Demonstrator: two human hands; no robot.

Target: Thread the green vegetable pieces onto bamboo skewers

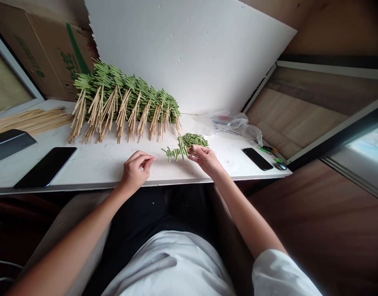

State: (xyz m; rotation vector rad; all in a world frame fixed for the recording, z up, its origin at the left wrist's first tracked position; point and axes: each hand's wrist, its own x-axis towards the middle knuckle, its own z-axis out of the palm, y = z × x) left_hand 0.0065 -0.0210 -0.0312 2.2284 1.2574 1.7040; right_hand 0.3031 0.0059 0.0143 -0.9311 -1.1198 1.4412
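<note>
Between my hands, a little above the white table, is a skewer of cut green bean pieces (175, 153), threaded side by side. My left hand (135, 169) is closed in a pinch at the skewer's left end; the thin bare stick hardly shows there. My right hand (205, 159) is at the other end, thumb and fingers pinching a green bean piece (191, 151). Just behind it lies a small pile of loose green bean pieces (195, 139). To the left, many finished bean skewers (124, 90) are stacked in a long heap, their bare stick ends (122, 111) pointing toward me.
Bare bamboo sticks (34, 119) lie at the left of the white table (99, 164). A black phone or tablet (46, 167) and a dark device (11, 139) are nearby. Right are a clear plastic bag (238, 123), a phone (257, 159) and a mouse (280, 165). A white board (189, 53) stands behind.
</note>
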